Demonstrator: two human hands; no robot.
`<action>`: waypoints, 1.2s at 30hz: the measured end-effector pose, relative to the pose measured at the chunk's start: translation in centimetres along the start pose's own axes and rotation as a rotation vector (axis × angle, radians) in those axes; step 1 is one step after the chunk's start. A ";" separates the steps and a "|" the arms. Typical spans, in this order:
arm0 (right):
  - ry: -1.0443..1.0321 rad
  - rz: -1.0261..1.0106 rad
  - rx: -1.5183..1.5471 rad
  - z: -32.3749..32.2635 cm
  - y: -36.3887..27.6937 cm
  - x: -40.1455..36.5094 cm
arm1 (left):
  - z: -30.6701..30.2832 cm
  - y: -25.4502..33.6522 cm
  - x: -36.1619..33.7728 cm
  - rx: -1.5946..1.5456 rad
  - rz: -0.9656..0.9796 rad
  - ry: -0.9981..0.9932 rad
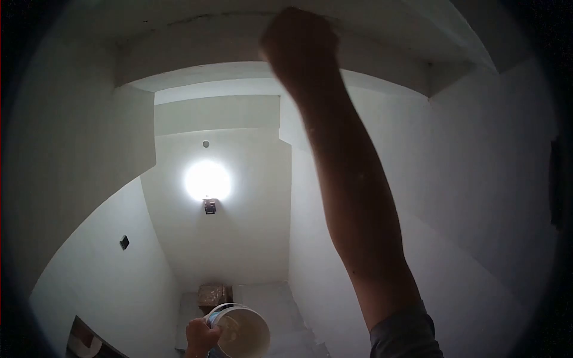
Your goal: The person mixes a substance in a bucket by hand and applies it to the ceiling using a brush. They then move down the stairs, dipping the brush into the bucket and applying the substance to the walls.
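- Held the bucket [255, 332] low, at the bottom of the view, with the left hand [202, 335] closed firmly at its left edge; could not tell whether to call this a hold on the rim or on the root of the white handle [225, 305].
- Turned the bucket's mouth toward the camera, pale and yellowish inside; could not make out any contents for certain.
- Held the right hand [300, 42] high overhead, in front of the beam [197, 56], with fingers seemingly curled into a fist; could not tell, in the shadow, whether to count it as bare or gripping something small, nor whether to count it as touching the beam.
- Stretched the bare right forearm [358, 179] up across the view from a grey sleeve [406, 334].
- Judged the step in hand, from the pose alone, as an overhead reach near the beam with the bucket carried in the left hand.
- Judged the next move to call for a steady left grip, a level bucket and free room for the right arm between beam and bucket.
- Saw, farther off, a lit lamp [208, 181] on the end wall and a brown box [213, 295] beyond the bucket.
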State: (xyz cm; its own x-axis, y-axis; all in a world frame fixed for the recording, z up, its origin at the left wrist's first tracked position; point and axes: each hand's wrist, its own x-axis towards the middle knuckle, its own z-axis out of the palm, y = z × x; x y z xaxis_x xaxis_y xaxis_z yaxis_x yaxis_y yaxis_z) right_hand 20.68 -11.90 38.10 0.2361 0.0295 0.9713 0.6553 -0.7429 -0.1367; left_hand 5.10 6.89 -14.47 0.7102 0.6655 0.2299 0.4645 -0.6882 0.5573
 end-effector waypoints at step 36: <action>-0.939 0.442 0.746 10.5 11.7 -39.2 | -3.3 -0.5 4.8 -0.211 -0.196 0.098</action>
State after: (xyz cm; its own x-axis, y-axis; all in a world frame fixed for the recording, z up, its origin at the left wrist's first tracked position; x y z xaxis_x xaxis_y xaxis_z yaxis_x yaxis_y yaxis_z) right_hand 26.58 -14.73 -3.65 0.7500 0.5628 0.3476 0.5622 -0.2655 -0.7832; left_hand 6.56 11.40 -11.04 0.5585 0.8115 0.1721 0.4599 -0.4755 0.7499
